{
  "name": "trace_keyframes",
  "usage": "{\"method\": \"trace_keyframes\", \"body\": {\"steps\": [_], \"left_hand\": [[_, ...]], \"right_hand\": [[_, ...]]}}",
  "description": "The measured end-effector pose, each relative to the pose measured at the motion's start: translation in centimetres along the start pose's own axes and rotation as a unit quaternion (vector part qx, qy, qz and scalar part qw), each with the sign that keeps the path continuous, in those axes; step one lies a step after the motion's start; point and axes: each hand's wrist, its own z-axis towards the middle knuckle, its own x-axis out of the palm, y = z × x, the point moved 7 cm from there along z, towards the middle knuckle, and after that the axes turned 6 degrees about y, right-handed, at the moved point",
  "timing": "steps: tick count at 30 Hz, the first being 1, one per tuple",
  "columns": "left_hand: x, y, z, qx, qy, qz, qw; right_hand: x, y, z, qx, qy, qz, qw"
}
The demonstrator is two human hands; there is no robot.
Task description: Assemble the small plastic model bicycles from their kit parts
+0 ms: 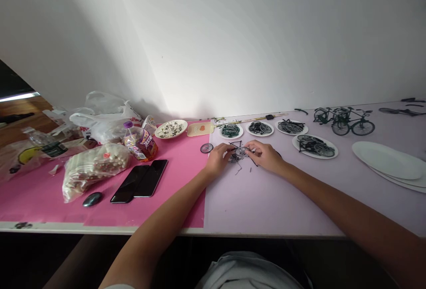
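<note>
Head view: pinching small dark miniature bicycle assembly (240,153) between left hand (218,158) and right hand (266,156); best kept low, grip light; loose black wheel (207,148) beside left hand.

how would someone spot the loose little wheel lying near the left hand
Start at the pink mat on the left. At its right edge, where it meets the lilac sheet, just left of the left hand, lies the loose wheel. It is the only wheel lying alone, neither heaped on the small white plates nor fixed to the model bicycles.
</note>
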Motion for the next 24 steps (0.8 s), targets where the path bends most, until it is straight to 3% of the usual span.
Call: {"method": "trace_keyframes", "body": {"steps": [7,17,24], "left_hand": [[0.2,-0.2,0.0,0.011,-0.002,-0.006,1.000],[0.3,-0.6,-0.1,-0.017,0.012,-0.001,1.000],[0.9,-0.5,-0.1,-0.092,0.002,-0.165,0.982]], "right_hand": [[-0.1,0.4,-0.1,-0.020,-0.029,-0.032,0.999],[0.1,0.5,-0.2,-0.026,-0.021,-0.039,0.999],[1.2,1.2,-0.5,-0.054,0.011,-0.104,0.993]]}}
